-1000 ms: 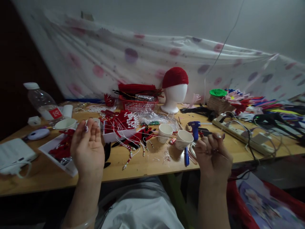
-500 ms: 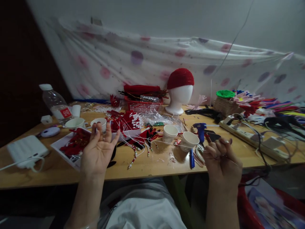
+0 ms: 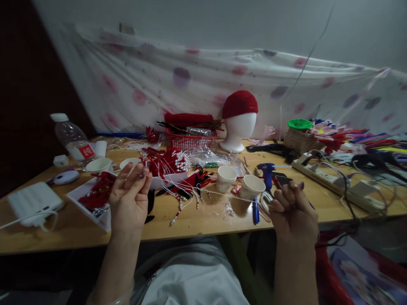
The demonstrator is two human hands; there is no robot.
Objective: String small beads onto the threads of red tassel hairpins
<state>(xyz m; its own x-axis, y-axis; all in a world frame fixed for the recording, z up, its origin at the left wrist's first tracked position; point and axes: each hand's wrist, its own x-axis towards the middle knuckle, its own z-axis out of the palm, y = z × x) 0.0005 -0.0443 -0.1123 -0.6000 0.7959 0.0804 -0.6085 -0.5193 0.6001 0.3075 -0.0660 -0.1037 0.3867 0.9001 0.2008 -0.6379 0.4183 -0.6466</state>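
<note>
Left hand (image 3: 129, 203) curled inward, right hand (image 3: 292, 209) fisted over table edge (image 3: 197, 232)

A red cap (image 3: 239, 103) tops a white mannequin head (image 3: 239, 129), before a white cloth (image 3: 190, 80) dotted pink and purple. The left hand (image 3: 129, 203) wears purple nails; the thread (image 3: 210, 191) is white, the table (image 3: 197, 220) pale wood, the basket (image 3: 187, 140) red, the glue gun (image 3: 267, 171) blue.

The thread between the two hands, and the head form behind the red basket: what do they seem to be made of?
The thread looks like thin white cord or nylon line, pulled taut; I cannot tell which. The head form seems to be white foam or plastic, smooth and matte, without shine.
</note>
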